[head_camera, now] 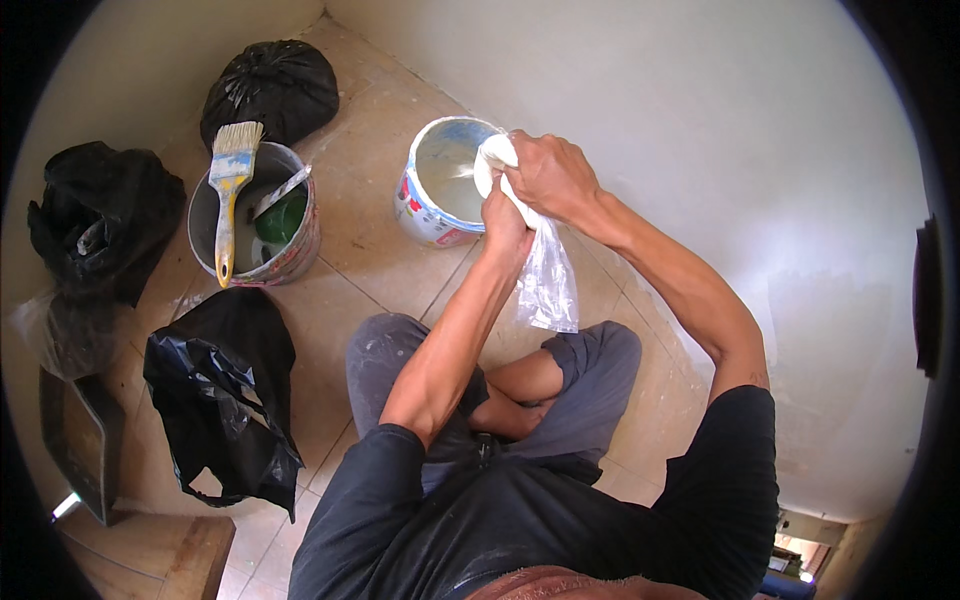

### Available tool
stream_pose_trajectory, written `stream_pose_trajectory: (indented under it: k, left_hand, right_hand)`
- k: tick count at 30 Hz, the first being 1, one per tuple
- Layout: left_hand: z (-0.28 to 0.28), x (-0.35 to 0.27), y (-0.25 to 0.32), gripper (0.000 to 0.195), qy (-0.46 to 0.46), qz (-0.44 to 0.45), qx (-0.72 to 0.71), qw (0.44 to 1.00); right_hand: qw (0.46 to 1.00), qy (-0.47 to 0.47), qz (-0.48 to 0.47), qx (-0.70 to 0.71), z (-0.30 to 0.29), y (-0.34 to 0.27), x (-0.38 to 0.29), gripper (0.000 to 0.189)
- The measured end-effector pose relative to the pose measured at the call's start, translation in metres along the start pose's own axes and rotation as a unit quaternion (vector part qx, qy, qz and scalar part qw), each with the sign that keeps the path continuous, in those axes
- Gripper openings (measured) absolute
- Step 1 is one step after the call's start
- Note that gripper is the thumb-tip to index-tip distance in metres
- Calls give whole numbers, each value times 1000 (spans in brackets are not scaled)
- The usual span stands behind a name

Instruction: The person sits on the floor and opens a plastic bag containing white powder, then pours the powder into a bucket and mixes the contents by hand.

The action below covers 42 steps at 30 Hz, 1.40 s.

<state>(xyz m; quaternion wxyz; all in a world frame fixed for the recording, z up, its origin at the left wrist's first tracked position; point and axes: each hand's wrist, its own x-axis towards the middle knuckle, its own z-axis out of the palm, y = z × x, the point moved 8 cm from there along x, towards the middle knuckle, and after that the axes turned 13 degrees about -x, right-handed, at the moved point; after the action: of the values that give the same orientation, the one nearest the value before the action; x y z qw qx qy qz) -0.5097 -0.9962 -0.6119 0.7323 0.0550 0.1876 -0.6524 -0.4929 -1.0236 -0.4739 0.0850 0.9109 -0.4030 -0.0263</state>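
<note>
Both my hands grip a clear plastic bag (550,279) with a white substance packed in its upper part. My left hand (506,219) is closed around the bag from below. Above it, my right hand (553,174) clasps the white, bent end of the bag. The bag's flat, clear part hangs down toward my crossed legs. Just left of my hands stands a paint bucket (407,208) with a printed outside and a pale, wet-looking inside. The bag's white end is over the bucket's right rim. My fingers hide part of the bag.
A second bucket (304,259) at the left has a paintbrush (229,180) across its rim and a green round object (281,219) inside. Black plastic bags (225,390) lie around it on the tiled floor (352,277). A wall (675,97) rises at the right. A wooden piece (161,555) is at lower left.
</note>
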Motion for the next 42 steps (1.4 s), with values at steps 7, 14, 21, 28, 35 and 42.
stream_pose_trajectory:
  k: [7,14,21,28,35,42]
  left_hand:
    - [-3,-2,2,34,29,3,-14,999]
    - [-16,5,4,33,41,20,-15,999]
    - [-11,4,11,28,37,42,44,997]
    - [5,-5,7,25,-10,-5,-58,998]
    - [5,4,2,25,-27,-36,-46,998]
    - [37,-8,14,47,-114,-47,-195,973]
  right_hand:
    - [999,-17,-21,-26,5,-10,1,23]
    - [998,-12,-43,-35,14,-15,4,22]
    - [1000,-22,-11,2,9,-12,1,34]
    - [996,-74,39,9,9,-12,-16,63]
    - [995,-10,92,30,29,0,-18,53]
    - [997,58,49,-20,14,11,1,36]
